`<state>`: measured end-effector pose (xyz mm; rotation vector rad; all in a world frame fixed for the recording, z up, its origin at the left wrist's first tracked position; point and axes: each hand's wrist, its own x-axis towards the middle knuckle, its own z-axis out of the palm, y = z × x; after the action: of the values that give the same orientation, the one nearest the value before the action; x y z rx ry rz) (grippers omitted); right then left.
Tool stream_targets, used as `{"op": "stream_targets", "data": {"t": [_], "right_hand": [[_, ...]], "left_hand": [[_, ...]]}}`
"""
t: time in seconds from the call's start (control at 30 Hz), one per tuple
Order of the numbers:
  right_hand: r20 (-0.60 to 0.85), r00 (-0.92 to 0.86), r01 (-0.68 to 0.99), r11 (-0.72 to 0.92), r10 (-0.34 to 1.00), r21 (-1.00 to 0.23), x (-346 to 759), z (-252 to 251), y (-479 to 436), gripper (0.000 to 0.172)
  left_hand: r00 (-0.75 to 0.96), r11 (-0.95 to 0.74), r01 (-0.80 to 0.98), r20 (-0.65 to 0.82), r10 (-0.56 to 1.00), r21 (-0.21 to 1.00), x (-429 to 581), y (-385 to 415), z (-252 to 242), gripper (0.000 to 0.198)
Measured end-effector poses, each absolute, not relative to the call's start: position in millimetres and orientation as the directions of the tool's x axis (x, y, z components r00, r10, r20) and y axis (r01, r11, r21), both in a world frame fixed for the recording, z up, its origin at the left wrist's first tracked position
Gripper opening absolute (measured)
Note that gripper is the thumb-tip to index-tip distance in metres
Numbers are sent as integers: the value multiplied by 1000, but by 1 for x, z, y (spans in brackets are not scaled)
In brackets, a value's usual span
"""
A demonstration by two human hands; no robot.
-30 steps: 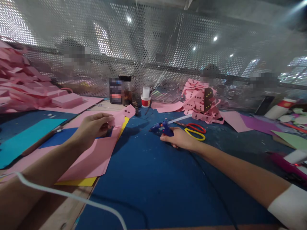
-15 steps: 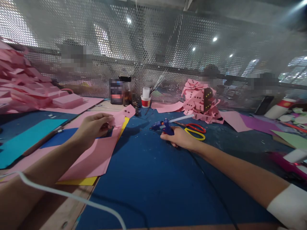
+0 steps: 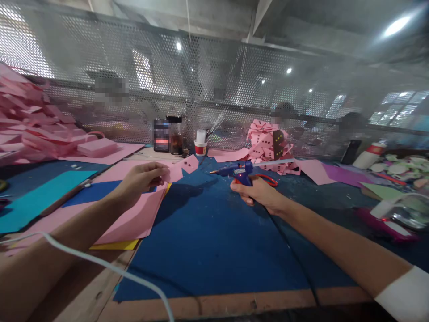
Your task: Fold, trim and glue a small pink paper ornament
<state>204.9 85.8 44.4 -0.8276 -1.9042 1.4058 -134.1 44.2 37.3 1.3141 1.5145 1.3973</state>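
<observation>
Between the fingertips of my left hand [image 3: 144, 181] is a small pink paper piece [image 3: 189, 164] with dark dots, pointing to the right above the table. My right hand [image 3: 261, 193] is wrapped around the handle of a blue hot glue gun [image 3: 236, 170]. The gun's metal nozzle faces left towards the paper piece, with a gap between them. A clear glue stick [image 3: 276, 162] sticks out of its back. Behind the gun, the red handle of scissors [image 3: 268, 180] shows in part. Pink sheets [image 3: 134, 219] lie under my left forearm.
Dotted pink paper pieces [image 3: 263, 141] are heaped at the back, with a paper cup [image 3: 200, 148] and a jar [image 3: 176, 138] to their left. A large pink pile [image 3: 30, 120] stands far left. A white cable [image 3: 110, 267] crosses the front left; a black cord [image 3: 296, 255] trails from the gun.
The glue gun has been raised and levelled, its nozzle now showing clearly. My left hand has moved right with the paper piece. The view has tilted up a little.
</observation>
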Motion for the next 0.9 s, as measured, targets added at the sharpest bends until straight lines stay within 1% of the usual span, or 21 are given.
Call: {"op": "stream_targets", "data": {"t": [0.17, 0.4, 0.53, 0.77, 0.9], "right_hand": [[83, -627, 58, 153, 775, -987, 213, 54, 68, 34], [8, -717, -69, -59, 697, -996, 217, 57, 61, 29], [-5, -748, -116, -139, 664, -984, 220, 56, 62, 26], [-29, -768, -100, -165, 640, -981, 219, 58, 59, 26], [-24, -758, -97, -148, 652, -984, 219, 57, 59, 27]], "left_hand": [[-119, -122, 267, 159, 980, 956, -126, 41, 38, 24], [-104, -145, 315, 186, 977, 938, -113, 29, 51, 22], [-50, -188, 300, 212, 976, 935, -108, 24, 57, 21], [13, -208, 257, 212, 977, 944, -104, 20, 60, 24], [-8, -200, 246, 208, 978, 948, -107, 22, 59, 23]]}}
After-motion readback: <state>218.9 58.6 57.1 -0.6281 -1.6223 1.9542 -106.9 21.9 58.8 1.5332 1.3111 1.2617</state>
